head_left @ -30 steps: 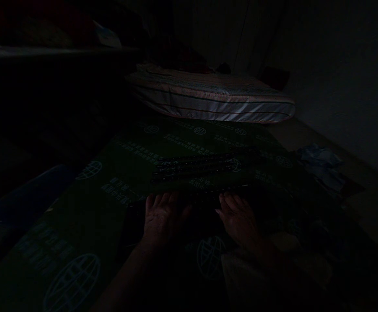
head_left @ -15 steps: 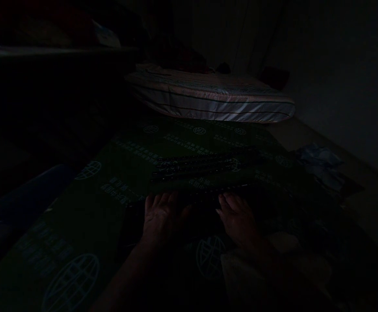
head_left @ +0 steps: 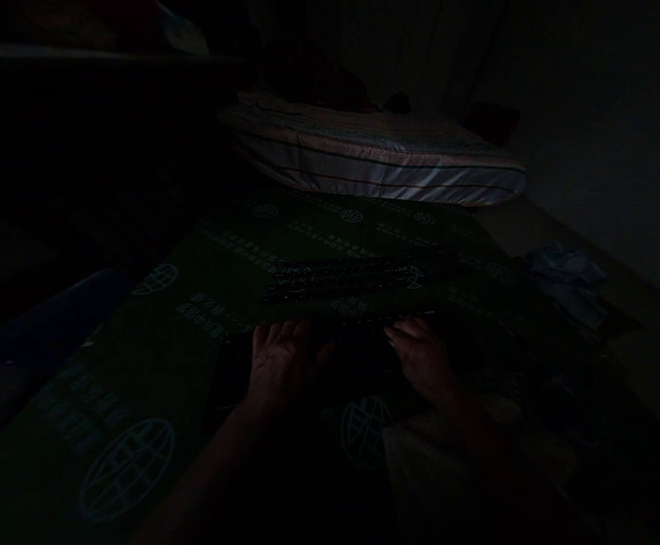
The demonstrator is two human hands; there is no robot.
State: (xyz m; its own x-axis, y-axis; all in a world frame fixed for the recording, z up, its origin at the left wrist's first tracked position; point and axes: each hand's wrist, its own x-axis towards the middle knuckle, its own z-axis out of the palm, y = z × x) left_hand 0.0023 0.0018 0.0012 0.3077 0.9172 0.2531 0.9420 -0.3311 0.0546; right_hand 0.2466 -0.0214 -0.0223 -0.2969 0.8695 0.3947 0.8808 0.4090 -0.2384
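Over dark material [head_left: 358,357], left hand [head_left: 278,359], right hand [head_left: 421,353], strips [head_left: 335,290] beyond, striped fabric [head_left: 387,166] behind.

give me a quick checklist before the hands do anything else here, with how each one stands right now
1. Light good enough to see detail: not ok, the view is very dim.
2. Left hand at the dark flat item, palm down: ok.
3. Right hand at the same item, apart from the left: ok.
4. Fingers gripping rather than just resting: cannot tell, too dark.
5. Hands apart from the dark strips lying beyond on the green printed surface: ok.
6. Right forearm clear of the pale cloth: cannot tell.
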